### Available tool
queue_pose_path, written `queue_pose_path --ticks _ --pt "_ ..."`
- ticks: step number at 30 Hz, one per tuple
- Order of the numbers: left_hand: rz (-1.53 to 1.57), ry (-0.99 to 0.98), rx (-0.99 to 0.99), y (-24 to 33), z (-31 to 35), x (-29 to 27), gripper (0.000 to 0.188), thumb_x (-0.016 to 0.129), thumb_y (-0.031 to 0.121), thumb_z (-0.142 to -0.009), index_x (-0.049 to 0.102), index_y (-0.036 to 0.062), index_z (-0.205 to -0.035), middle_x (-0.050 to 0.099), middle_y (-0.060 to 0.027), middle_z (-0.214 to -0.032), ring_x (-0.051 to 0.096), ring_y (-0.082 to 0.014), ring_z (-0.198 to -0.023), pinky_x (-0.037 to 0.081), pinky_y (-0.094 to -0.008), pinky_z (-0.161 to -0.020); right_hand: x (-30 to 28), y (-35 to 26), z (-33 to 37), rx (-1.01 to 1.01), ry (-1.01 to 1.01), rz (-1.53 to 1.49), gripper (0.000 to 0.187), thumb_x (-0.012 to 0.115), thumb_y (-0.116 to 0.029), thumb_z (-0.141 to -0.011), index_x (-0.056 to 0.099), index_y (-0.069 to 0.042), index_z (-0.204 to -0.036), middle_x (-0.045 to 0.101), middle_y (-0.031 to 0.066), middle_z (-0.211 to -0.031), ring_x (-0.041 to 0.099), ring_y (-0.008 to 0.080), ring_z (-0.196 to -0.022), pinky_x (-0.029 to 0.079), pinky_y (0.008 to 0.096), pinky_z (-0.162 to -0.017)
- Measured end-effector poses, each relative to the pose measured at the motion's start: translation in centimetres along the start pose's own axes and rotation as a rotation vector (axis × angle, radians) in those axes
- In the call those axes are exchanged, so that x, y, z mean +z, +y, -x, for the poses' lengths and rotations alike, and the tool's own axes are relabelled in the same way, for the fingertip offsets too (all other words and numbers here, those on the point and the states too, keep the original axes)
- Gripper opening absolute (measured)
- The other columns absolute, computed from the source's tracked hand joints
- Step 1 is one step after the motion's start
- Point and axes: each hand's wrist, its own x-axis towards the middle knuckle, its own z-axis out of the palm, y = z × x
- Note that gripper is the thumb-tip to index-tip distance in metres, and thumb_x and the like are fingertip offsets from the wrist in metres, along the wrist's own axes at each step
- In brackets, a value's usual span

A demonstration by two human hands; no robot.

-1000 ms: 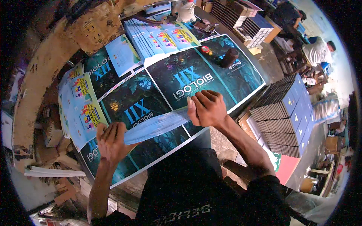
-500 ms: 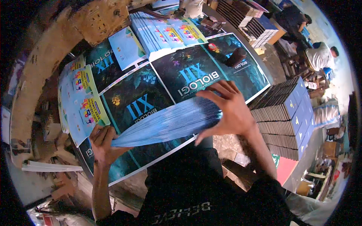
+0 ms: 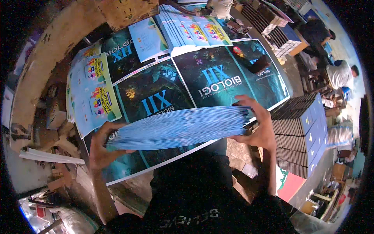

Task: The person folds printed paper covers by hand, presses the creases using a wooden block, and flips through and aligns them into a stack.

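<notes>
Between my two hands, above the worktable, is a thick stack of light-blue printed sheets (image 3: 179,128), its many edges showing as fine lines. My left hand (image 3: 103,146) grips its left end, thumb and fingers above and below. At the other end my right hand (image 3: 260,126) is wrapped round the stack in the same way. The middle of the stack bulges slightly. Beneath it lie large dark-green printed cover sheets (image 3: 150,87) with blue numerals.
Light-blue and yellow covers lie in a left pile (image 3: 91,99) and a fanned far pile (image 3: 187,29). A dark cylindrical object (image 3: 260,64) rests on the cover sheets. Bound books (image 3: 300,134) are stacked at right. Two people (image 3: 341,74) work at the far right.
My right hand has moved right and closed round the stack's right end. The fanned sheets have come together into a more even block, and my left hand now spans the left end.
</notes>
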Motion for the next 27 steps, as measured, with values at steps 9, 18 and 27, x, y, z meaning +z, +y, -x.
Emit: queue_pose_path --ticks 9,18,27 --pt "0.522 0.331 0.109 -9.1 2.5 6.2 0.125 0.097 0.015 -0.052 0.026 0.0114 -0.154 0.041 -0.0104 -0.15 0.049 -0.0275 -0.13 0.046 -0.0449 -0.108 7.8 0.5 0.6 -0.007 0.274 -0.579 0.132 0.101 -0.025 -0.049 0.024 0.0 -0.152 0.045 0.0166 -0.146 0.05 0.0236 -0.129 0.046 0.0414 -0.104" --pt "0.421 0.571 0.37 -14.1 3.7 6.2 0.112 0.092 0.018 -0.066 0.024 0.0161 -0.154 0.043 -0.0115 -0.149 0.047 -0.0334 -0.132 0.045 -0.0538 -0.107 5.5 0.1 0.4 0.211 0.282 -0.614 0.065 0.096 -0.021 -0.062 0.061 -0.001 -0.113 0.07 0.0109 -0.106 0.066 0.0204 -0.1 0.052 0.0367 -0.092" --pt "0.057 0.45 -0.24 -8.8 5.6 7.1 0.086 0.082 0.03 -0.079 0.035 0.0073 -0.147 0.051 -0.0123 -0.136 0.045 -0.0308 -0.128 0.037 -0.0443 -0.11 10.0 6.8 3.5 -0.031 0.318 -0.284 0.06 0.084 -0.024 -0.067 0.06 -0.003 -0.117 0.064 0.0173 -0.114 0.062 0.0362 -0.106 0.048 0.0431 -0.096"
